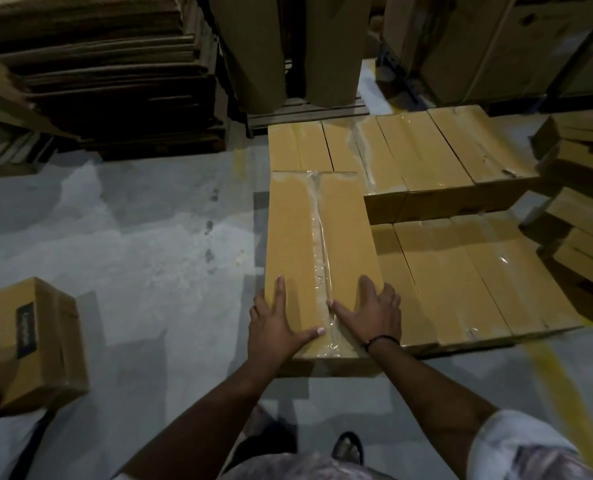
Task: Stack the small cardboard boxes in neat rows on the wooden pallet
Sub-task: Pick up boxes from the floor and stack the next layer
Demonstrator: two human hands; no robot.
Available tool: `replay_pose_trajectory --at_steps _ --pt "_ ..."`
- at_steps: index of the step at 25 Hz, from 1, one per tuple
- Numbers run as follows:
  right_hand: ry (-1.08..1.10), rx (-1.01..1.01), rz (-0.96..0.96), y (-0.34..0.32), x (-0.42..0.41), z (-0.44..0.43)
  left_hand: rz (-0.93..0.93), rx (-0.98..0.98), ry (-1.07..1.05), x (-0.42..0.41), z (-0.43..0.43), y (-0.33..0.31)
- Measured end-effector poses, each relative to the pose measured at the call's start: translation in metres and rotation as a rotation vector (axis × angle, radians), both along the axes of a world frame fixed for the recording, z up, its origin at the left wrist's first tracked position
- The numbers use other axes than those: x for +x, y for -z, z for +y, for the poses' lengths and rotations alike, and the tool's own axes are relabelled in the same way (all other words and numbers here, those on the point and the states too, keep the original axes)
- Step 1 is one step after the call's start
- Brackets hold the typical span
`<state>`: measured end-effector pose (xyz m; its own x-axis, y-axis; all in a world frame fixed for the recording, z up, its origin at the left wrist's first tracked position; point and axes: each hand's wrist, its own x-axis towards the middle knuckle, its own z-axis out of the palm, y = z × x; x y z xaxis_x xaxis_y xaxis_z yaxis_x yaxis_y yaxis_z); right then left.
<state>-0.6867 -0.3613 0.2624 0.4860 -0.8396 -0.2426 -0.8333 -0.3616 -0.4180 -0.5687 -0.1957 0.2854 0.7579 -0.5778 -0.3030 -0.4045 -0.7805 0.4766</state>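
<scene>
A long taped cardboard box lies lengthwise on the left side of the stack, level with the upper row. My left hand lies flat on its near left corner, fingers straight and spread. My right hand presses flat on its near right part, thumb along the tape seam. Behind and to the right sits an upper row of boxes. A lower row of boxes lies to the right of my right hand. The pallet beneath is hidden by the boxes.
A loose box with a dark label sits on the grey floor at the left. Flattened cardboard is piled at the back left, more boxes at the right edge, tall cartons behind. Yellow floor line at right.
</scene>
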Motion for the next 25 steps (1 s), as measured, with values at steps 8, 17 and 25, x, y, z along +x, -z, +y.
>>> replay_pose_trajectory --at_steps 8,17,25 --pt "0.016 0.247 0.088 0.056 0.037 -0.041 0.273 0.18 -0.017 0.061 -0.018 0.068" --pt "-0.012 0.332 0.218 0.134 0.074 -0.059 0.388 0.119 -0.056 0.131 -0.038 0.164" --pt "-0.033 0.381 0.138 0.167 0.133 -0.128 0.418 -0.013 -0.116 0.177 -0.105 0.195"
